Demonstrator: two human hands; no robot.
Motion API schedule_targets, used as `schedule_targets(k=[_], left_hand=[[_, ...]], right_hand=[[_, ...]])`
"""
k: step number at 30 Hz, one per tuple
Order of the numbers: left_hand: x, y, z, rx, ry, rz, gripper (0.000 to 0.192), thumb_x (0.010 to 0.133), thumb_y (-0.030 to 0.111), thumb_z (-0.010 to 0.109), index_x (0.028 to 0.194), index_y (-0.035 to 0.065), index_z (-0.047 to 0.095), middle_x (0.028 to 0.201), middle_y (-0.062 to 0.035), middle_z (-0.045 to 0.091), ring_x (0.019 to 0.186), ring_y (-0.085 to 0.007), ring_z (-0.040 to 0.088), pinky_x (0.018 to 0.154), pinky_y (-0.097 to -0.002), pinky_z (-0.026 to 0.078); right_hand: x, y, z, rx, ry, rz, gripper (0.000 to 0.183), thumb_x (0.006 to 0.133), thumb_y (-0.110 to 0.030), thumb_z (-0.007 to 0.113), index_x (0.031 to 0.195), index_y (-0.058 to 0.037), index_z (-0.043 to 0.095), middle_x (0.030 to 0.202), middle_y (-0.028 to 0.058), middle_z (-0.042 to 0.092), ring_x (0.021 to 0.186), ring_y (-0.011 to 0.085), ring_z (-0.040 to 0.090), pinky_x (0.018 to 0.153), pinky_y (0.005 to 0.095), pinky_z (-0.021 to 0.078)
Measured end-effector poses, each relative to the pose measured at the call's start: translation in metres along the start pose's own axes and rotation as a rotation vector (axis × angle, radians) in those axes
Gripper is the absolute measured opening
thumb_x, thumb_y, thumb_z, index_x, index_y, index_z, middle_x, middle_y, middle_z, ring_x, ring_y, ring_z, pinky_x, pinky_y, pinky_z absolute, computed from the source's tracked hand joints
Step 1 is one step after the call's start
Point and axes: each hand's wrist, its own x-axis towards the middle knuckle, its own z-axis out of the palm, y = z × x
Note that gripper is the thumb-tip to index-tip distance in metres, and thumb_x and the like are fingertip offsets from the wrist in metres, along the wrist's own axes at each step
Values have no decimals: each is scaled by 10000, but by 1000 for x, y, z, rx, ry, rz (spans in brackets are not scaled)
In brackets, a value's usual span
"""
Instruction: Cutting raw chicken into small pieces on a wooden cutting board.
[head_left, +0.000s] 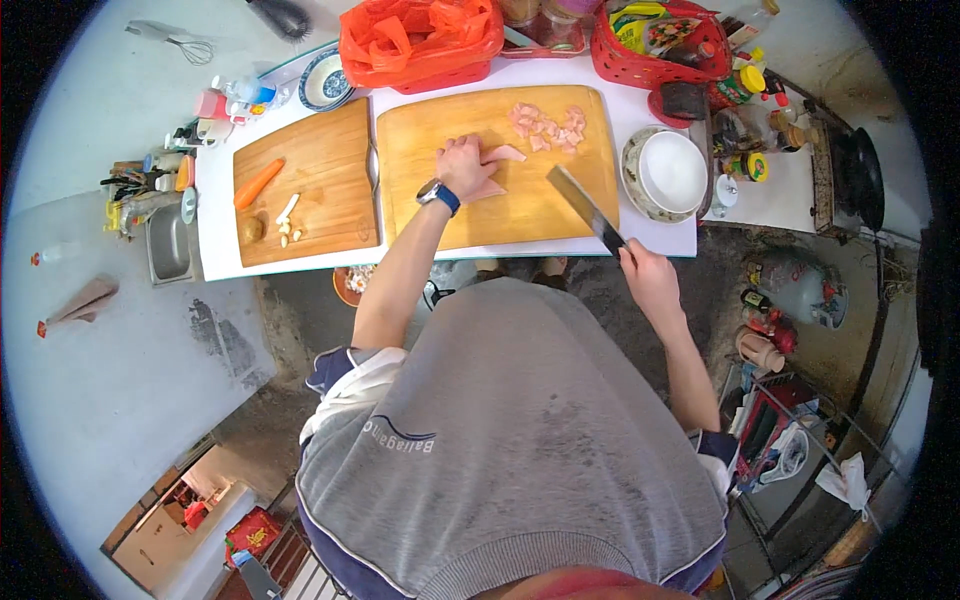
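Note:
My left hand (461, 166), with a watch at the wrist, presses down on a piece of raw pale-pink meat (486, 190) on the right cutting board (427, 120). A strip of the meat sticks out beside the fingers, and the palm hides the rest. In my right hand (646, 274) is a kitchen cleaver (581, 201), gripped by its black handle. Its blade slants over the board's right part, apart from the meat. Small diced meat pieces (551, 129) lie at the board's far right.
The left wooden board (322, 157) holds a carrot (259, 184), a brown round vegetable (253, 229) and several pale garlic-like pieces (285, 240). A white bowl (673, 171) stands on a plate at right. Red baskets (652, 64) and a patterned bowl (327, 80) line the back.

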Motion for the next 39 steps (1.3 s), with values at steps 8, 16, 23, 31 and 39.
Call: schedule_targets(k=[8,16,23,31,39], left_hand=[[8,12,0,54,-38,159,275,799,263,647,1000,79,609,962,-137,673,943,-311,622,792,-466,467],[-18,87,-8,-94,-14,243,248,800,223,652,1013,109,595,925,-99,653,925,-283,611,789,-435,438],[-59,104,59,144,110,552,452,775,218,678,1202,122,566,1011,-66,594,1002,-272,549,819,-428,407],[-90,48,39,-11,386,103,320,806,183,676,1104,93,603,1062,-116,605,1025,-332,548,880,-460,411],[-118,-33,5,140,482,-82,143,849,184,654,968,106,641,1017,-83,641,982,-307,573,852,-429,434]], right_hand=[[-54,37,-12,151,118,340,211,968,-241,534,912,-39,558,722,237,616,692,445,610,580,524,459],[-75,68,-10,159,112,351,224,973,-234,529,881,-30,544,713,229,614,682,441,608,559,509,455],[-74,83,-21,188,106,300,218,972,-230,537,888,-29,544,688,237,594,666,446,599,543,506,440],[-71,96,-29,239,87,264,213,971,-236,539,906,-34,553,708,239,602,683,449,599,552,507,444],[-46,76,-24,268,60,175,216,966,-227,551,897,-22,558,696,226,587,674,432,596,556,481,435]])
